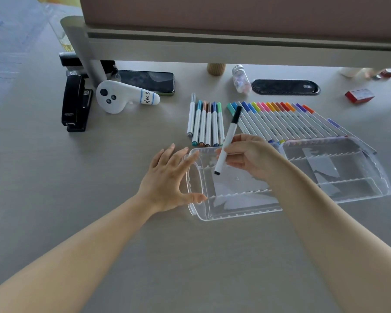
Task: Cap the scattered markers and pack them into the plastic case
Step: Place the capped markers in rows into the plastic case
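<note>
Tabletop [99, 199] pale grey, carrying clear plastic case [246, 213] lying open nearest the person. Left hand [167, 179] spread wide, fingertips at case's left end. Right hand [251, 157] pinches black-capped marker [227, 143] over the case. Beyond: rows of capped markers [280, 123], stapler [76, 102], phone [149, 81], raised shelf [212, 46]

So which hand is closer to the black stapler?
Left. The left hand rests at the plastic case's left end, on the stapler's side of the desk. The right hand holds a black marker over the case, farther away.
</note>
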Demonstrator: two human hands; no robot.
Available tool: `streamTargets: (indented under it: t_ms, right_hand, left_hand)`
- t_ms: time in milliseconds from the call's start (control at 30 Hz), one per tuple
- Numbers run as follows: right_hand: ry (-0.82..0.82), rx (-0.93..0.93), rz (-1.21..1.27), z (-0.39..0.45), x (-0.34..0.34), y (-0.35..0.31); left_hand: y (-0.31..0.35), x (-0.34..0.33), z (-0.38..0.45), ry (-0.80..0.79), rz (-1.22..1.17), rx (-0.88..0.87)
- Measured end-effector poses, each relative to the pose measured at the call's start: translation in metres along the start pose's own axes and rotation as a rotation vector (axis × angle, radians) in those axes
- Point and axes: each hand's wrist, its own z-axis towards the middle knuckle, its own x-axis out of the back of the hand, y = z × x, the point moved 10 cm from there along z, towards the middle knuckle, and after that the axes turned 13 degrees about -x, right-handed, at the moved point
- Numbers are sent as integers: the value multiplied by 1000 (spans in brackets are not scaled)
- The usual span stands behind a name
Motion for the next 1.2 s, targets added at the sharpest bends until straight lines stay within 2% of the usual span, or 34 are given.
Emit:
streamTargets:
  t_ms: [167, 533, 700, 767, 867, 1000, 1200]
  right_hand:
    - [126, -32, -496, -11, -11, 20]
    - [203, 126, -708, -15, -36, 30]
    - [188, 131, -823, -12, -45, 34]
    - [196, 137, -807, -11, -42, 31]
    - [308, 211, -643, -13, -20, 11]
    - [518, 342, -453, -14, 10, -17]
    - [602, 343, -505, 17, 9, -34]
  left_hand:
    - [0, 3, -2, 19, -48, -4]
    - [-5, 2, -10, -46, -21, -2]
    - [-13, 4, -22, -55, -60, -4]
    - [-14, 8, -23, -30, -112, 24]
    - [-7, 14, -20, 34, -207, 68]
    - [5, 2, -6, -16, -115, 71]
    - [-7, -5, -10, -61, -18, 108]
